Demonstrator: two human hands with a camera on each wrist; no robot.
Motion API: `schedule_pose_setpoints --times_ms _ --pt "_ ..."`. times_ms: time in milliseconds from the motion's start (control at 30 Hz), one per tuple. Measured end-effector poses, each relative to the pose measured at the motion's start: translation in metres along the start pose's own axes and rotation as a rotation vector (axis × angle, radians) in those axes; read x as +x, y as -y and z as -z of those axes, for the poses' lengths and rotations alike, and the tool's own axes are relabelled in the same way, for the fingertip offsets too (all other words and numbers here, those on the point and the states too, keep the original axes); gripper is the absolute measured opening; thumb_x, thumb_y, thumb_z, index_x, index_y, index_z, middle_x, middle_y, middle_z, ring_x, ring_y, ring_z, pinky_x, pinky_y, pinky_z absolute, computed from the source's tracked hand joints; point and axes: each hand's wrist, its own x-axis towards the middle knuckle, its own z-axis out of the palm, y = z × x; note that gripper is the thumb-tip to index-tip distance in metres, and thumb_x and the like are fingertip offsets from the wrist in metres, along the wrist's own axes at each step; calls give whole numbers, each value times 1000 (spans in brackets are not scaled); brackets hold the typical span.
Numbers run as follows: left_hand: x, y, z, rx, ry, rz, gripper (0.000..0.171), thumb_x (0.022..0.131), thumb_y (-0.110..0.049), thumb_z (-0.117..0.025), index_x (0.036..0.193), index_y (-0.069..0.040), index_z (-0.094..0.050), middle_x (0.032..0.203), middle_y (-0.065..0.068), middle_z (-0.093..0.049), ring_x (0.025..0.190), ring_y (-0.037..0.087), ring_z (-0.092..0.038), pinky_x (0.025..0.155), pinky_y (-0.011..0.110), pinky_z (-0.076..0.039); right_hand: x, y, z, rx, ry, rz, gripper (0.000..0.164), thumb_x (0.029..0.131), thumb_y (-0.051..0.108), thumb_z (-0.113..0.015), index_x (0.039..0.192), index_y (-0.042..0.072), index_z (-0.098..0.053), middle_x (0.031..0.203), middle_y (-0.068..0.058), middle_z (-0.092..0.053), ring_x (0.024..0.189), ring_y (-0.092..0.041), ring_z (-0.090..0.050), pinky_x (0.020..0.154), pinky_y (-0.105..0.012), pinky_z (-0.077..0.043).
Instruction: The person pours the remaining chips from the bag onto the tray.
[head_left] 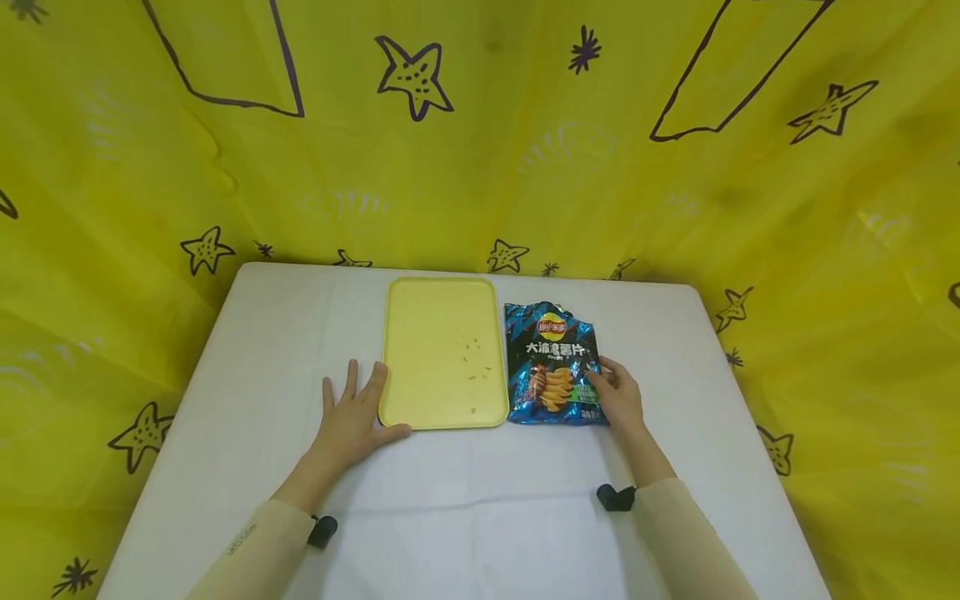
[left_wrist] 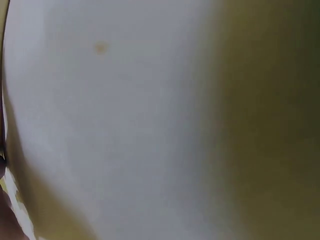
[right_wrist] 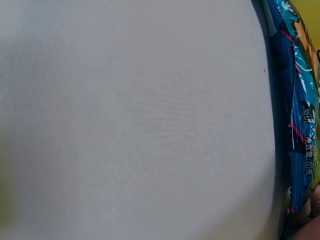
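In the head view a yellow rectangular tray (head_left: 431, 342) lies flat, with several small crumbs (head_left: 472, 377) scattered on its right half. My left hand (head_left: 351, 427) rests at the tray's lower left corner, fingers spread and thumb along the near edge. To the right of the tray lies a blue and black potato chip bag (head_left: 553, 358), its top edge uneven. My right hand (head_left: 621, 398) grips the bag's right side, thumb on the front; its other fingers are partly hidden. The right wrist view catches the bag's side (right_wrist: 300, 120) and a bit of the fingers (right_wrist: 305, 220).
A white-covered table (head_left: 480, 508) carries everything. Behind it and at both sides hangs a yellow curtain (head_left: 480, 192) with drawn starfish. The left wrist view holds mostly blurred white cloth (left_wrist: 125, 125) with one small tan spot (left_wrist: 101, 47).
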Motion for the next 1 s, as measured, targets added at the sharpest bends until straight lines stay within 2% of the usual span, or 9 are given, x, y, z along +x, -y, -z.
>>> schedule_pose_setpoints --times_ms 133,333,500,733,1000 --pt "-2 -2 1 5 2 -19 110 71 -77 -49 148 -10 -9 151 9 -18 138 36 2 102 62 8 1 -2 2 25 -4 -9 52 92 39 -51 137 17 -42 114 -13 -55 94 -25 -56 76 -32 -48" --pt "2 -2 0 21 10 -17 117 67 -81 -47 148 -8 -4 154 9 -6 137 41 2 101 64 5 1 -2 7 82 7 -48 48 93 37 -49 135 15 -44 122 -12 -53 103 -23 -55 85 -34 -47" --pt "6 -3 -3 25 0 -10 124 62 -85 -47 148 -7 -2 153 12 -7 137 43 3 100 64 7 -2 1 11 113 7 -30 46 93 38 -49 130 12 -47 122 -13 -53 103 -24 -54 83 -30 -46" --pt "10 0 0 -17 40 -8 127 60 -83 -52 148 -9 1 153 12 -8 137 42 6 100 63 11 -4 9 16 168 35 -102 45 94 43 -45 129 15 -41 122 -14 -53 96 -22 -57 72 -24 -49" --pt "15 5 4 10 87 -56 124 63 -81 -52 148 -10 2 154 9 -7 137 41 7 99 64 10 -10 21 22 211 45 -55 46 94 46 -44 127 15 -38 120 -13 -52 95 -19 -56 72 -23 -49"
